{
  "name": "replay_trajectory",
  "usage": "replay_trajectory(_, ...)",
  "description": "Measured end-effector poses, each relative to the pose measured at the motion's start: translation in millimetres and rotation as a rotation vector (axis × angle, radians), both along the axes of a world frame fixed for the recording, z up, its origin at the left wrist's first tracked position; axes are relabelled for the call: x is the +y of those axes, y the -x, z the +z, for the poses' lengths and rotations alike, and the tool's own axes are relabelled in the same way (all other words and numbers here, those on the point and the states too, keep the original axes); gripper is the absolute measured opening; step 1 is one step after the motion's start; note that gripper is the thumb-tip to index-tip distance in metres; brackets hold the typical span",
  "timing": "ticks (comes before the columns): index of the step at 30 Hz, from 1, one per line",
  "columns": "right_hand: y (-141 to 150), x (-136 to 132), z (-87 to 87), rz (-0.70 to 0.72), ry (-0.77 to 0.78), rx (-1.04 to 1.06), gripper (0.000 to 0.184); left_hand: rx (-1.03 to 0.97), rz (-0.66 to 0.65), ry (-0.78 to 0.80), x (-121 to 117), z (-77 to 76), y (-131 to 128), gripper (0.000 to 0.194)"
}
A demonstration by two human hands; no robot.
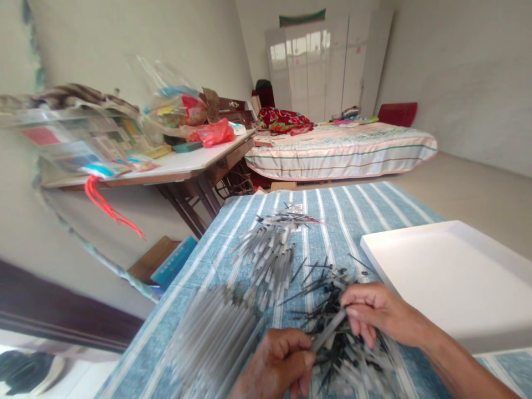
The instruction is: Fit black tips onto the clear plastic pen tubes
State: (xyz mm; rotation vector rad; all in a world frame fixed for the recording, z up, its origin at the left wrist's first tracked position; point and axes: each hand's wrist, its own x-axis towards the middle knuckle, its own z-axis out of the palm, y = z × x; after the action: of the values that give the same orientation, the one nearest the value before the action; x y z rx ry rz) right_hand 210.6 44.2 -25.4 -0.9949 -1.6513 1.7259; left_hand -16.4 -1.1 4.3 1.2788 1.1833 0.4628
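A slim grey translucent tube [330,331] spans my two hands, slanting up to the right. My left hand [282,360] pinches its lower end between thumb and fingers. At the upper end, my right hand [376,310] is closed on it with thumb and forefinger. Under both hands lies a loose, tangled pile of thin black sticks [328,288] mixed with grey tubes. To the left of my left hand, a broad bundle of grey tubes [216,332] lies side by side, blurred. Another stack of dark-tipped tubes [270,263] sits farther back.
A shallow white tray [449,277] stands at the right on the blue striped tablecloth [349,205]. A small heap of thin pieces [286,219] lies at the far end. Beyond are a cluttered side table [183,166] and a bed [344,149].
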Motion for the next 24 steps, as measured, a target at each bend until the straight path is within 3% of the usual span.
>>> replay_trajectory(3,-1.1,0.9,0.8,0.029,0.034,0.017,0.026,-0.021,0.013,0.019,-1.4,-1.3,1.7,0.016)
replay_trajectory(9,2.1,-0.3,-0.1,-0.055,-0.059,-0.11,0.036,-0.022,0.02,0.031,0.4,-5.1,2.6,0.015)
replay_trajectory(13,0.9,-1.8,1.6,0.02,0.023,-0.029,0.022,-0.011,0.002,0.049,3.0,-7.8,3.8,0.016)
replay_trajectory(18,1.3,-0.8,1.3,-0.032,-0.029,-0.116,0.031,-0.011,0.019,0.034,2.8,-6.4,2.8,0.016)
replay_trajectory(21,1.9,0.1,1.3,0.001,0.044,-0.056,0.024,-0.017,0.009,0.05,2.9,-5.5,2.9,0.016)
replay_trajectory(24,2.3,0.3,0.7,-0.002,0.071,-0.069,0.029,-0.029,-0.003,0.057,3.2,-6.6,4.0,0.017)
